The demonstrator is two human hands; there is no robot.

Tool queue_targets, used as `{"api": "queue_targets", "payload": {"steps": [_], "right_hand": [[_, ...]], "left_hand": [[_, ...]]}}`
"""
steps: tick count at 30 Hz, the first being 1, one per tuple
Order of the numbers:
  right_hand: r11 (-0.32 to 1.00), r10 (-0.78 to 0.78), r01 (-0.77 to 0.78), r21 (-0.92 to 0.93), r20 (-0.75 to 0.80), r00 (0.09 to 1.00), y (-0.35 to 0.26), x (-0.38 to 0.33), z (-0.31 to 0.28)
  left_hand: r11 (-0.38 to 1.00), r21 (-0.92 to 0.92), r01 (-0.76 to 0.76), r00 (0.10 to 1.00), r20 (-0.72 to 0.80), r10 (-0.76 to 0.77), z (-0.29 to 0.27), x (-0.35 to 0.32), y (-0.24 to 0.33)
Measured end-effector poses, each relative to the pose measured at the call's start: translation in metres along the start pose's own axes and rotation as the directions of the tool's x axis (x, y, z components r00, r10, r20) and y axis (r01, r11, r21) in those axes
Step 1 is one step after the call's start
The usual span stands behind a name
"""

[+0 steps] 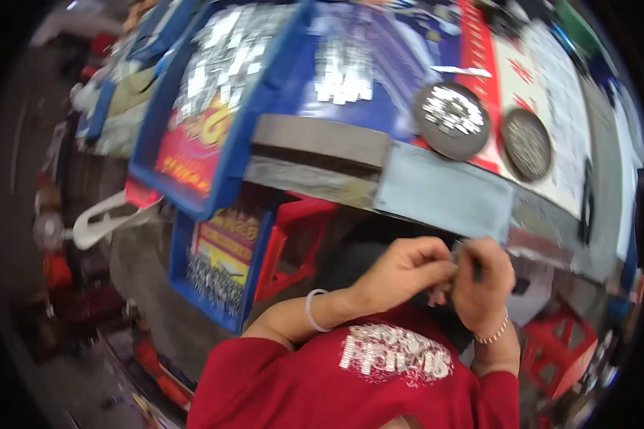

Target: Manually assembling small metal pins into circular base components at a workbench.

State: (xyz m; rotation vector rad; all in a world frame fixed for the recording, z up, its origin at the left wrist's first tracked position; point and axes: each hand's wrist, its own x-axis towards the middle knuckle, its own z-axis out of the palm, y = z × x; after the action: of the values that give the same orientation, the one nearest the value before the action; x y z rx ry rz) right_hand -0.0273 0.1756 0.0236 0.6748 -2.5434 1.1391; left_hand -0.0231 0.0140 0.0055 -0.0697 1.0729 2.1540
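Both hands are close together in front of the person's red shirt [286,386], just past the near edge of the workbench [537,216]. The left hand [401,272] has its thumb and first finger bent toward each other. The right hand [485,282] is curled up too, with its fingertips just beside the left ones. The fingers are blurry, so I cannot tell if they touch or pinch a tiny thing. A white bangle [315,311] is on the left wrist, and a beaded bracelet [494,333] is on the right wrist.

The nearest thing on the bench is a flat, pale blue-grey plate [444,189], just beyond the hands. A brown block [322,137] is at its left. Behind the plate is a dark round dish [459,148] with shiny bits in it. To the right is another round dish [506,139], full of thin grey bits. Shiny silver pieces [343,71] lie in a heap on a blue sheet. More silver pieces fill the far part of a big blue tray [240,139]. Lower down, a smaller blue tray [257,264] holds little grey bits, beside a red stool [293,243].
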Motion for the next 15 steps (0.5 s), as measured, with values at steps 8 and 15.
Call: {"api": "queue_targets", "payload": {"steps": [8,15], "right_hand": [[0.517,0.355,-0.443,0.732,0.288,0.89,0.0,-0.001,-0.006],[0.822,0.378,-0.392,0.412,0.119,0.918,-0.025,-0.004,0.001]], "left_hand": [[0.988,-0.15,-0.032,0.971,0.229,0.066,0.0,-0.014,-0.006],[0.99,-0.056,-0.127,0.977,0.168,0.134,-0.006,-0.019,-0.01]]}}
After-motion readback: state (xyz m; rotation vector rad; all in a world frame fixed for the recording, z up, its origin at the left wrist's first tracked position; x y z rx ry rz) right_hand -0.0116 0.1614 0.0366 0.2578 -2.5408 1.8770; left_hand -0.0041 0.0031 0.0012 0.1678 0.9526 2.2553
